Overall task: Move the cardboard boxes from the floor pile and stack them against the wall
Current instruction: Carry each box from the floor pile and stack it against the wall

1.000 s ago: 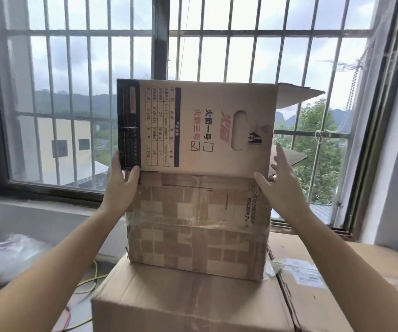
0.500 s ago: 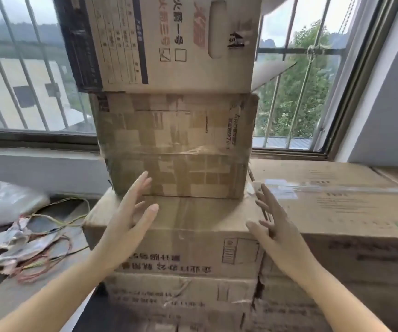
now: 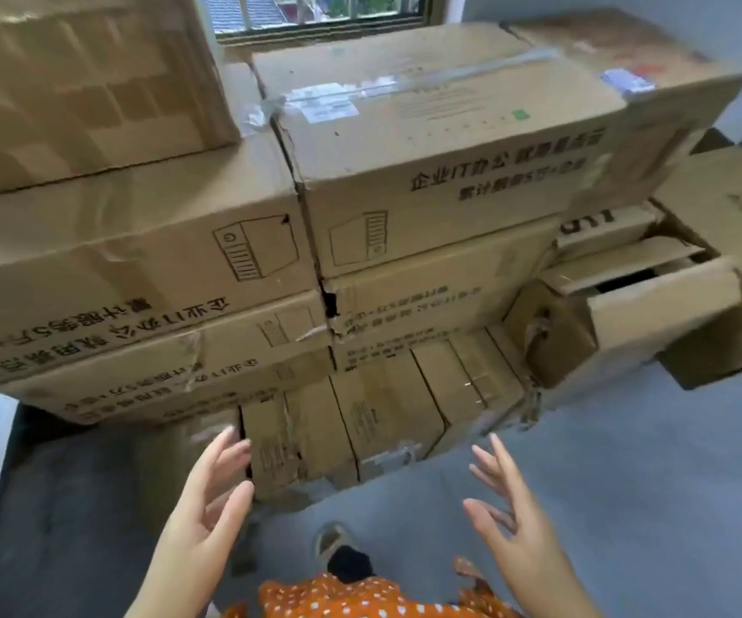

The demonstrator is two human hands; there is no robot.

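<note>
Boxes [image 3: 360, 243] are sitting stacked in several layers under the window [image 3: 315, 15], filling the upper part of the view. Both hands are hovering in front of the stack's lowest layer, palms facing each other, fingers spread and straight, gripping nothing. The left hand [image 3: 208, 506] is hanging just before the bottom row of the stack, though whether its fingertips are touching the cardboard is unclear. The right hand [image 3: 507, 515] is floating apart from the stack, over the grey floor [image 3: 628, 483]. To the right of the stack, one box with loose flaps [image 3: 654, 301] is gaping open.
</note>
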